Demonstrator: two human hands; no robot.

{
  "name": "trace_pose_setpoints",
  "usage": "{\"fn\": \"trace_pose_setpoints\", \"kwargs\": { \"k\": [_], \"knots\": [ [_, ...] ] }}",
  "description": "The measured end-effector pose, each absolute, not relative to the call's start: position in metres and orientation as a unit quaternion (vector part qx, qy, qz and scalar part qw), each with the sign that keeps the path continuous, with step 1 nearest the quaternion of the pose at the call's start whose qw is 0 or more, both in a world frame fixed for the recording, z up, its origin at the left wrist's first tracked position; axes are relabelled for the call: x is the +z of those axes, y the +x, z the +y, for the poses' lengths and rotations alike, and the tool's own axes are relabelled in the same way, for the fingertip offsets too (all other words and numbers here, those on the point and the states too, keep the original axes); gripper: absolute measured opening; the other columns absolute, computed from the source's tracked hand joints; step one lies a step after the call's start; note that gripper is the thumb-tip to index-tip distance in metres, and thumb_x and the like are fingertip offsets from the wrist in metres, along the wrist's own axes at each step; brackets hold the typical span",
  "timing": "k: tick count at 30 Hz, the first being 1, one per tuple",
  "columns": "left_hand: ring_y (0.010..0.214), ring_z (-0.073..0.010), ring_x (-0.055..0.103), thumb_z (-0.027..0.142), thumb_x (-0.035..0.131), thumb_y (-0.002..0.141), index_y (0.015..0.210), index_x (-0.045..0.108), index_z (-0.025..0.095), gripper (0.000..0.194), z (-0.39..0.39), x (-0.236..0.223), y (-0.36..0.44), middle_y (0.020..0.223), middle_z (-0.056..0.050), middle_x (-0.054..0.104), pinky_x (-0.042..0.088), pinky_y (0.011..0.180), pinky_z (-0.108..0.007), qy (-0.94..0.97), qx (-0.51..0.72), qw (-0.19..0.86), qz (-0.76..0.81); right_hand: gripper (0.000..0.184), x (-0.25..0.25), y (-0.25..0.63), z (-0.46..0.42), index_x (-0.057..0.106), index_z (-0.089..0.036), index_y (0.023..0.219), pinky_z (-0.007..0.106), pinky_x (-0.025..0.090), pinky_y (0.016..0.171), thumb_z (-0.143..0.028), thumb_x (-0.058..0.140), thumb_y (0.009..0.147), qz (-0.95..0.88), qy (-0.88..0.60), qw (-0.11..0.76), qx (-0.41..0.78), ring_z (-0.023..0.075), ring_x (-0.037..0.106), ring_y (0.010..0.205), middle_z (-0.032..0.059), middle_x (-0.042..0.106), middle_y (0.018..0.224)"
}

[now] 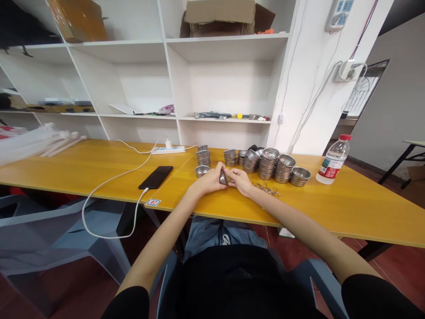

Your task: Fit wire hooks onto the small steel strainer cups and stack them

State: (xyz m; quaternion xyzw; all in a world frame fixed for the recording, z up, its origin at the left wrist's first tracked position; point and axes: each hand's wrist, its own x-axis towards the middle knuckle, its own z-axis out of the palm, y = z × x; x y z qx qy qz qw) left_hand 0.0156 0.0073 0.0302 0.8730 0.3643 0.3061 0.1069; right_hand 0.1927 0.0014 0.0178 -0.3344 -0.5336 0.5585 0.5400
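My left hand (210, 179) and my right hand (239, 180) meet over the yellow table (99, 164), both closed round one small perforated metal cup (223, 177) held on its side between them. Stacks of the same metal strainer cups (269, 163) stand just behind my hands, with a single cup (202, 171) and a short stack (203, 156) to the left. A small heap of thin wire clips (267, 189) lies on the table right of my right hand.
A black phone (156, 177) lies left of my hands, its white cable (109, 179) running to a power strip (168, 149). A water bottle (333, 160) stands at the right. White shelves (172, 79) rise behind the table; grey plastic chairs (49, 235) sit below left.
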Motion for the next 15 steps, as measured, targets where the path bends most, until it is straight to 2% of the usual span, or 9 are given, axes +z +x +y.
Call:
{"fn": "trace_pose_setpoints", "kwargs": {
  "k": [8,15],
  "knots": [
    [0.083,-0.0244,0.067,0.026,0.078,0.073,0.113,0.037,0.023,0.057,0.0053,0.0319,0.0166,0.1,-0.005,0.064,0.044,0.069,-0.029,0.87,0.305,0.116,0.369,0.057,0.0181,0.1931,0.0031,0.057,-0.018,0.066,0.022,0.024,0.05,-0.06,0.095,0.055,-0.534,-0.344,0.537,0.555,0.0053,0.029,0.052,-0.0082,0.043,0.057],
    [0.083,-0.0234,0.067,0.025,0.078,0.072,0.118,0.036,0.022,0.063,0.0095,0.0284,0.0162,0.103,-0.007,0.063,0.046,0.071,-0.03,0.869,0.318,0.127,0.357,0.061,0.0192,0.1934,0.0015,0.052,-0.019,0.064,0.022,0.028,0.051,-0.061,0.095,0.053,-0.531,-0.353,0.53,0.558,0.0056,0.031,0.052,-0.0091,0.041,0.055]
  ]
}}
